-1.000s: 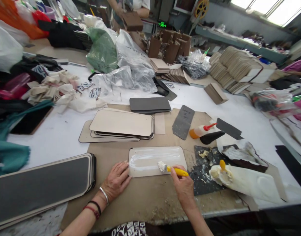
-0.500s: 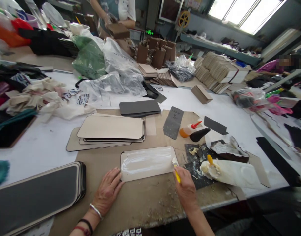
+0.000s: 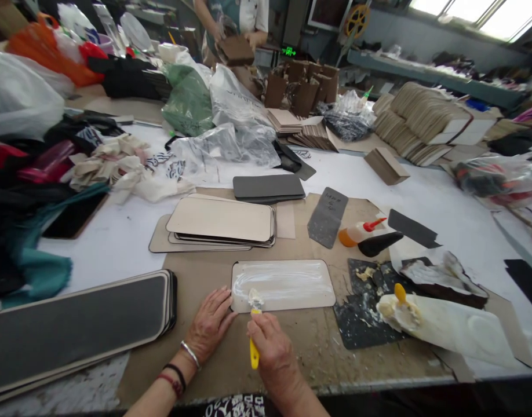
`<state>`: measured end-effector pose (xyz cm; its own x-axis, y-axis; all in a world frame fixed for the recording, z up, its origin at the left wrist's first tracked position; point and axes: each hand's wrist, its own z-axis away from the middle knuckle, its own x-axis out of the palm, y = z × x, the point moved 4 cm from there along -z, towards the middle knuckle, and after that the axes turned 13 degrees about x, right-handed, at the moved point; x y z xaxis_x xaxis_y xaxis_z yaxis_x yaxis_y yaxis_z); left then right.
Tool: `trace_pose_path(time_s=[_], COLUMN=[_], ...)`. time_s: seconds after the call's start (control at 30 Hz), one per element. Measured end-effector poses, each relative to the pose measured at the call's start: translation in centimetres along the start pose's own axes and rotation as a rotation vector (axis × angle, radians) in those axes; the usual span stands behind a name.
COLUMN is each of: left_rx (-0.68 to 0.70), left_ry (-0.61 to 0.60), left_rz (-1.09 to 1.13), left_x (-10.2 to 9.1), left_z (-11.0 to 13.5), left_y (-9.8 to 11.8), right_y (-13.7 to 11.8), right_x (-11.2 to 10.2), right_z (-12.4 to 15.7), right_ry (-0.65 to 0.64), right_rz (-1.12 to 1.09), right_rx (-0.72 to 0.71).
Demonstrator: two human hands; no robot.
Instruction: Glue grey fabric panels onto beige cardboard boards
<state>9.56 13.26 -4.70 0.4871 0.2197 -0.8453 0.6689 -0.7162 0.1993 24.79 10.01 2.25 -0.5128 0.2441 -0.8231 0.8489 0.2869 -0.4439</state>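
A tan rounded card panel (image 3: 287, 284) lies on brown paper in front of me, streaked with white glue. My right hand (image 3: 272, 350) is closed round a yellow-handled brush (image 3: 254, 330); its glue-caked bristles rest on the panel's near left corner. My left hand (image 3: 209, 321) lies flat with fingers stretched out, its fingertips against the panel's left end. A silver bangle and dark cords circle that wrist.
A stack of tan panels (image 3: 220, 223) and a grey panel (image 3: 268, 187) lie behind. Dark-faced panels (image 3: 79, 330) are stacked at left. A glue bottle (image 3: 357, 233), a glue-smeared white bag (image 3: 448, 327) and scraps sit right. A person (image 3: 233, 23) stands across the table.
My right hand swept the brush from the panel's right part to its right end, then across to the near left corner. The left hand stayed at the panel's left end.
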Motion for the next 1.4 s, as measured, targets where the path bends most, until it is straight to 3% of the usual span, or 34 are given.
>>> trace_pose_path(time_s=[0.3,0.53,0.77,0.9,1.07,1.2,1.3,1.4], left_rx=[0.0,-0.042,-0.034,0.006,0.049,0.057,0.068,0.079], left_ry=[-0.036,-0.077,-0.108,-0.12,-0.13,-0.149,-0.163,-0.157], left_rz=[-0.004,0.035,0.034,-0.011,-0.059,-0.103,-0.136,-0.156], left_x=[-0.3,-0.4,-1.0,-1.0,-0.9,-0.7,-0.4,-0.4], left_z=[-0.1,-0.3,-0.9,-1.0,-1.0,-0.9,-0.5,0.1], left_y=[0.0,-0.1,0.0,0.1,0.2,0.3,0.4,0.5], right_y=[-0.3,0.5,-0.8,2.5,9.9,14.3,15.5,15.1], right_x=[-0.8,-0.2,-0.8,-2.0,-4.6,-7.2,-8.7,-8.7], right_z=[-0.1,-2.3,-0.3,0.7,2.3,3.7,3.8,2.9], right_ry=[-0.122,-0.071,-0.174,-0.175,0.061,0.178,0.225,0.236], right_rz=[-0.15,-0.122,-0.237,-0.301,-0.275,-0.193,-0.169,-0.214], right_rx=[-0.079,-0.104,-0.119,0.084,0.536,0.75,0.802,0.826])
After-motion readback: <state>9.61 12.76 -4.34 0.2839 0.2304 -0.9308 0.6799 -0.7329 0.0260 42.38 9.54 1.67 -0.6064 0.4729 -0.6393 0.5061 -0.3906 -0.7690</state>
